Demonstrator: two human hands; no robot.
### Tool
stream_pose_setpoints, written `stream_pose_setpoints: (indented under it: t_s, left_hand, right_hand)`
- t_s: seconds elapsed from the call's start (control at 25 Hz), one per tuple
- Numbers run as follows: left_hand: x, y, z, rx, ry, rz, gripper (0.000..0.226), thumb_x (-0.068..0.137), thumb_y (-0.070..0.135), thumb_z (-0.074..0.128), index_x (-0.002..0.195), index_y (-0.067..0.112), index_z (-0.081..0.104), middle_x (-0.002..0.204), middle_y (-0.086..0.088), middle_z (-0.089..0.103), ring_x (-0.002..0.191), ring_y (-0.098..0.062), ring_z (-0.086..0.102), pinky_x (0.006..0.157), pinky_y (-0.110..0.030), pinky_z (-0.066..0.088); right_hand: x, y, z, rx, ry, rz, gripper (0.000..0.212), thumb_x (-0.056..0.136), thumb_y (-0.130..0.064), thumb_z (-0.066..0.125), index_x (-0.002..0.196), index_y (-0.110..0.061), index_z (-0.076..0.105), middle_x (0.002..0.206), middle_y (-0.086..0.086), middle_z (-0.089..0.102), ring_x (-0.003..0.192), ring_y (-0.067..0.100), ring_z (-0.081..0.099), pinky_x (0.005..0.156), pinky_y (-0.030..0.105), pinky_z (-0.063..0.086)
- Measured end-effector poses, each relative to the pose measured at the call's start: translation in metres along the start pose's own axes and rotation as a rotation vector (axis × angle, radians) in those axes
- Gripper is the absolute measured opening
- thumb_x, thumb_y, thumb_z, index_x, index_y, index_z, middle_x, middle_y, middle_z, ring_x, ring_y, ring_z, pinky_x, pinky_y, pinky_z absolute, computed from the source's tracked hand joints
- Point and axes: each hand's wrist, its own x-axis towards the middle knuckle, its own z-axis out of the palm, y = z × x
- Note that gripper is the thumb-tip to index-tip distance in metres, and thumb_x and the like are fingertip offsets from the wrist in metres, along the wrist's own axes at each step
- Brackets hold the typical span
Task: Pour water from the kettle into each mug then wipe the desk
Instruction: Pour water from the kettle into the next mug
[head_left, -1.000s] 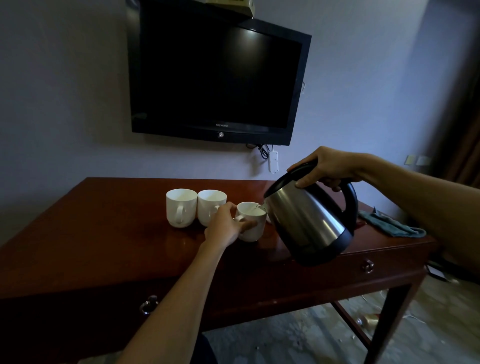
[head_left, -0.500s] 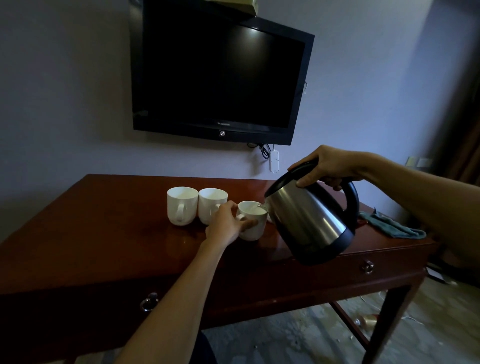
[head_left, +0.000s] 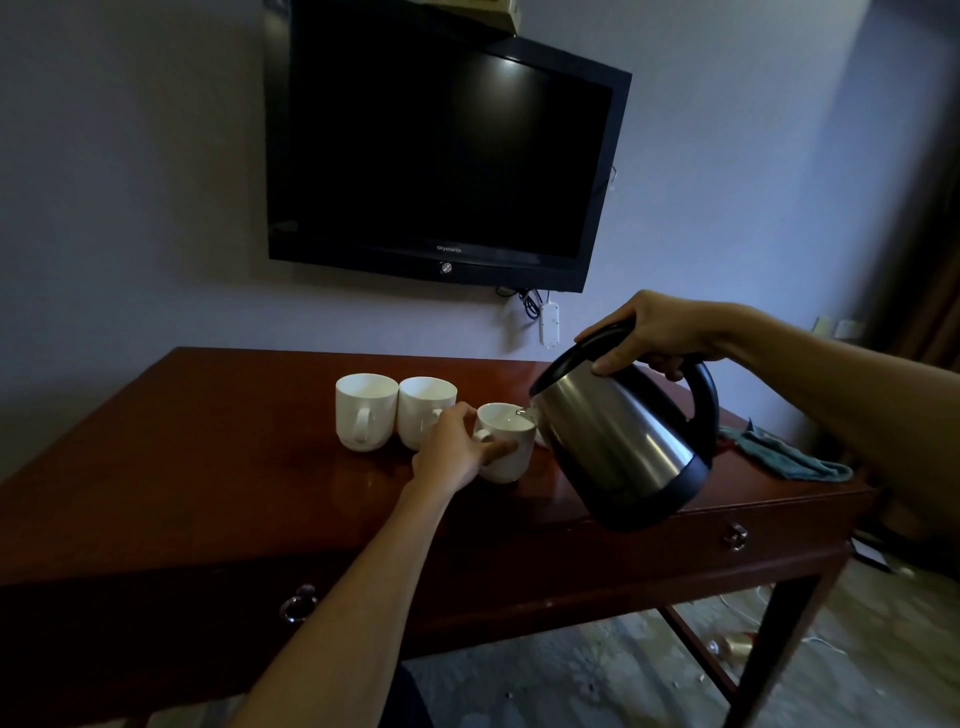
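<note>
Three white mugs stand in a row on the dark wooden desk (head_left: 208, 441). My left hand (head_left: 457, 447) grips the handle side of the right mug (head_left: 511, 441). My right hand (head_left: 654, 332) holds the steel kettle (head_left: 618, 447) by its black handle, tilted to the left. Its spout sits over the right mug's rim, and water shows inside that mug. The left mug (head_left: 363, 410) and the middle mug (head_left: 423, 408) stand side by side, touching, just left of my left hand. A teal cloth (head_left: 784, 457) lies crumpled at the desk's right end.
A black television (head_left: 441, 156) hangs on the wall above the desk, with a white power strip (head_left: 549, 325) dangling below it. The desk front has two drawers with ring pulls (head_left: 298, 605). Small items lie on the floor under the desk's right side.
Both hands, the kettle and the mugs keep nearly the same pose. The view has shifted slightly, and the kettle stays tilted over the right mug.
</note>
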Motion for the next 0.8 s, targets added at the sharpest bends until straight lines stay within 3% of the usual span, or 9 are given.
stream_pose_setpoints:
  t_s: [0.52,0.6,0.72,0.8]
  left_hand:
    - [-0.0014,0.0005,0.0011,-0.026,0.007,-0.010,0.056,0.070,0.051,0.089,0.113,0.027,0.060,0.104,0.004,0.070,0.102,-0.019,0.066,0.092,-0.050,0.056]
    - [-0.0021,0.0012,0.0010,-0.034,-0.003,-0.017,0.059,0.065,0.059,0.088,0.108,0.029,0.060,0.101,0.005,0.070,0.101,-0.019,0.066,0.091,-0.051,0.055]
    - [-0.0006,-0.0006,0.0013,-0.051,0.001,-0.025,0.077,0.040,0.082,0.074,0.097,0.033,0.059,0.095,0.010,0.069,0.097,-0.018,0.066,0.090,-0.051,0.055]
    - [0.0008,-0.0023,0.0024,-0.061,0.006,-0.020,0.079,0.036,0.083,0.072,0.096,0.033,0.060,0.094,0.010,0.069,0.096,-0.017,0.067,0.089,-0.051,0.055]
  right_hand:
    - [0.0021,-0.0034,-0.0008,-0.041,0.002,-0.009,0.044,0.081,-0.016,0.083,0.123,-0.021,0.072,0.049,0.000,0.040,0.043,0.015,0.031,0.040,0.025,0.037]
    - [0.0024,-0.0047,-0.0008,-0.054,-0.002,-0.013,0.044,0.081,-0.016,0.083,0.124,-0.021,0.072,0.048,-0.002,0.041,0.042,0.014,0.032,0.040,0.025,0.037]
    - [0.0036,-0.0066,-0.0005,-0.060,-0.009,-0.018,0.043,0.081,-0.016,0.083,0.122,-0.020,0.073,0.046,-0.003,0.041,0.041,0.014,0.032,0.040,0.024,0.037]
    - [0.0038,-0.0074,-0.0009,-0.068,-0.009,-0.017,0.043,0.081,-0.016,0.083,0.123,-0.020,0.073,0.045,-0.003,0.040,0.042,0.015,0.031,0.040,0.024,0.037]
